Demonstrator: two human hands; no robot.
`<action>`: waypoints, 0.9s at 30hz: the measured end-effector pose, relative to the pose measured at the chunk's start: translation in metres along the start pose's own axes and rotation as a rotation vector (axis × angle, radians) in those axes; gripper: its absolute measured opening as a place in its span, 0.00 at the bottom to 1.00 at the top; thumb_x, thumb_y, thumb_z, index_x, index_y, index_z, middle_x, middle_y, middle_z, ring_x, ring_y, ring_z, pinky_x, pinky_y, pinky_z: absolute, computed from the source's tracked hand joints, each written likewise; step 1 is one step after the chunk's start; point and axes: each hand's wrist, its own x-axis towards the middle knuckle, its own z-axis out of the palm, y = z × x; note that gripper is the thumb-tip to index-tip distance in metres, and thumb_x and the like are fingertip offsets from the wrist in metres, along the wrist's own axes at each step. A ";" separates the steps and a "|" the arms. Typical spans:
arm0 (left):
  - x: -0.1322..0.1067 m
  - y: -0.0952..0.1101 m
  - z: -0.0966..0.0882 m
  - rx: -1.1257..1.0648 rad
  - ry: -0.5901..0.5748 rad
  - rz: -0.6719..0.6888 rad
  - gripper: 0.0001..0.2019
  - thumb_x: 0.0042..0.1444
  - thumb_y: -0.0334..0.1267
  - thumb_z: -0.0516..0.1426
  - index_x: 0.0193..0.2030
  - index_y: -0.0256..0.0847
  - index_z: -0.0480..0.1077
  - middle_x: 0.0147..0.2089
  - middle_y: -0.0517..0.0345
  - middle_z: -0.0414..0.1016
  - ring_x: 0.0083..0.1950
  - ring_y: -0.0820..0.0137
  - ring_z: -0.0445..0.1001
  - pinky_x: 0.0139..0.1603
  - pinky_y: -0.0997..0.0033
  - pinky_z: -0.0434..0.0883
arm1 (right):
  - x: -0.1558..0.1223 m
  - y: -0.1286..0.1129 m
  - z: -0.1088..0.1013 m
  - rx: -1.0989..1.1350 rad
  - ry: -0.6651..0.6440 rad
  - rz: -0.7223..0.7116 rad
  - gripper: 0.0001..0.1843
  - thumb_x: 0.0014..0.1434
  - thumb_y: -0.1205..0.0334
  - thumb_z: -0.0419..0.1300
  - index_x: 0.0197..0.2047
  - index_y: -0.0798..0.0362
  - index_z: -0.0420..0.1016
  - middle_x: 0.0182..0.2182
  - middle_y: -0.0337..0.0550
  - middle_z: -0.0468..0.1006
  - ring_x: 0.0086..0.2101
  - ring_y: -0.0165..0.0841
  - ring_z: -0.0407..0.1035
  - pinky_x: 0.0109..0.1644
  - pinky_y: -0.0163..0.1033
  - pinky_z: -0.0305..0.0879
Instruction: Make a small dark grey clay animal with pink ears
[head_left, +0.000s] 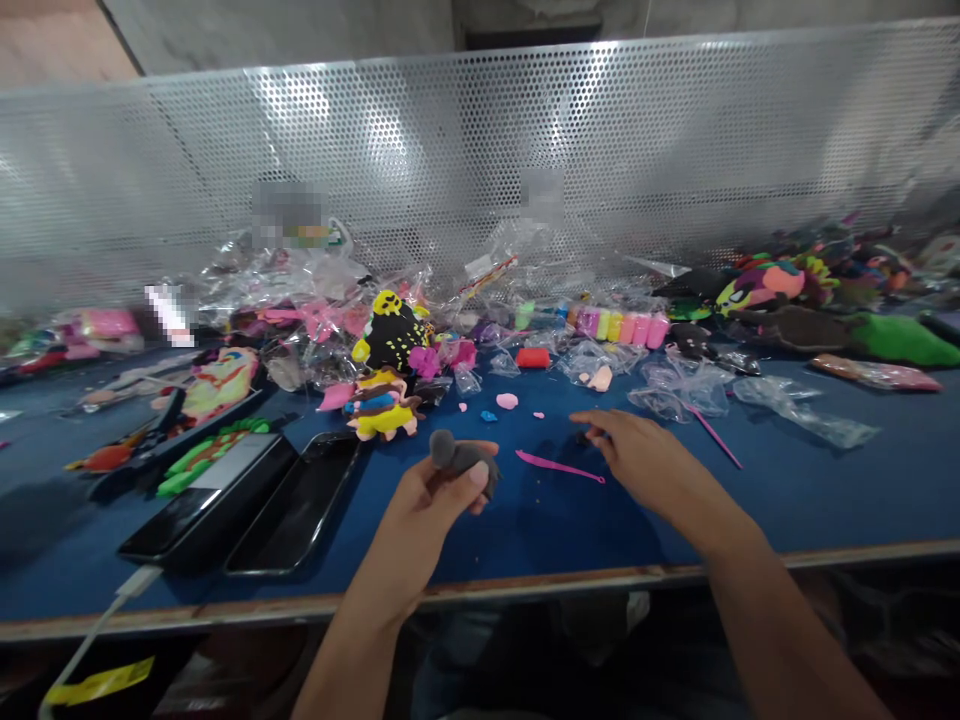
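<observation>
We see a dark grey, soft-clay lump w/ a rounded knob at one end (459,457) in our L hand (427,505), held just above the front part of the blue, flat tabletop (517,540). L thumb & fingers are clamped on the lump, thumb on its near side, knob sticking out to the left.

Our R hand (637,455) is to the right, palm down, fingers bent, w/ fingertips near the tabletop. A small, dark bit (580,438) shows by them; we can't tell if it's pinched or only touched, nor if those fingertips are tog. or apart.

Btwn the hands lies a thin, bright pink plastic modelling tool (561,467), touching neither. Just behind: a pale pink, flattened clay blob (507,401) & a small, blue clay piece (489,416), apart from each other. Farther back, a red, rectangular clay block (532,358).

Left of our L hand we've a black, glossy smartphone (292,515), lying flat, & behind the lump a yellow, pink & blue clay figure (384,405).
</observation>
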 end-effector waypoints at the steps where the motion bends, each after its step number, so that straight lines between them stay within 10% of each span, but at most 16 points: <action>1: 0.000 0.000 0.002 -0.083 -0.009 -0.015 0.16 0.53 0.47 0.64 0.45 0.41 0.78 0.35 0.57 0.73 0.32 0.72 0.69 0.37 0.72 0.69 | -0.003 -0.002 -0.002 0.002 0.027 -0.005 0.23 0.64 0.74 0.49 0.56 0.49 0.75 0.41 0.46 0.80 0.39 0.39 0.76 0.39 0.41 0.67; 11: -0.004 -0.003 0.034 -0.549 -0.109 -0.210 0.09 0.47 0.40 0.66 0.32 0.37 0.77 0.33 0.56 0.73 0.34 0.71 0.70 0.33 0.74 0.68 | -0.038 -0.087 -0.015 0.580 0.327 -0.404 0.18 0.56 0.61 0.68 0.50 0.47 0.73 0.41 0.43 0.74 0.43 0.35 0.70 0.45 0.39 0.70; 27: -0.007 0.001 0.035 -0.658 -0.199 -0.227 0.10 0.58 0.41 0.61 0.37 0.35 0.76 0.32 0.54 0.75 0.36 0.70 0.74 0.36 0.75 0.71 | -0.032 -0.086 -0.001 0.592 0.505 -0.459 0.11 0.55 0.59 0.69 0.40 0.51 0.73 0.35 0.42 0.71 0.37 0.34 0.69 0.39 0.39 0.70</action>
